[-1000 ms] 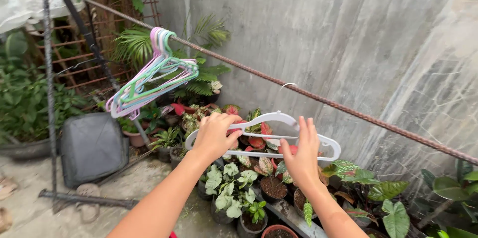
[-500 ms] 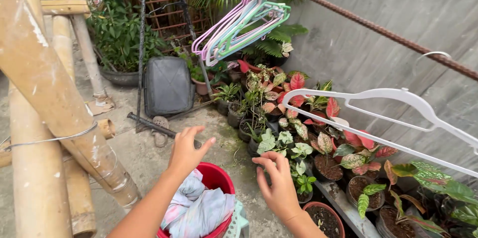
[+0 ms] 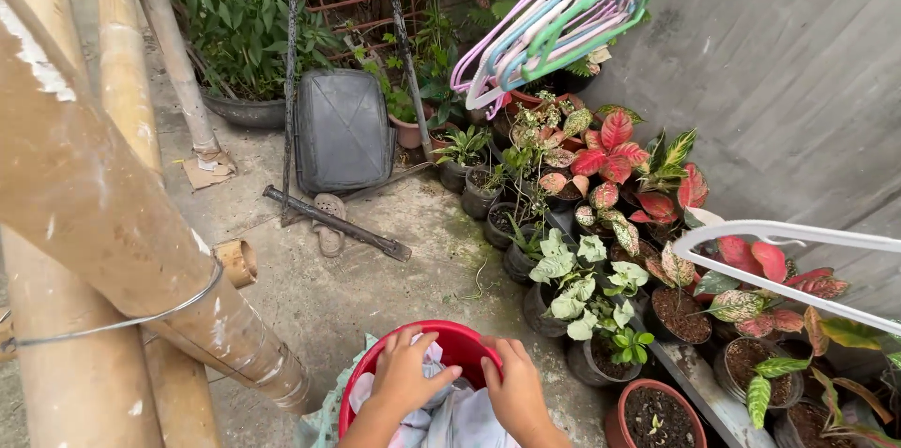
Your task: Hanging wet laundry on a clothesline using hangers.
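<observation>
**Both hands down in the red laundry bucket**

At the far left stand thick bamboo poles [image 3: 84,223], bound with a loop of wire, leaning over the concrete floor [image 3: 310,288]. Further in, a dark grey square cushion [image 3: 343,129] rests against a black metal frame.

At the bottom centre sits the round red plastic bucket [image 3: 446,340], filled with pale, crumpled cloth [image 3: 450,415]. The left hand [image 3: 405,375] lies on the cloth with fingers curled into it; the right hand [image 3: 514,392] presses just beside it, fingers bent near the rim. Whether either has a firm pinch on a piece cannot be told.

To lift one garment cleanly, the hands would do best to gather a single piece and find its edge, so that nothing else is dragged out over the rim.

To the right, potted plants with red and green leaves [image 3: 610,167] crowd along the grey wall. Pastel plastic hangers [image 3: 554,26] hang bunched above them, and one white plastic hanger [image 3: 788,234] hangs at the right edge.
</observation>
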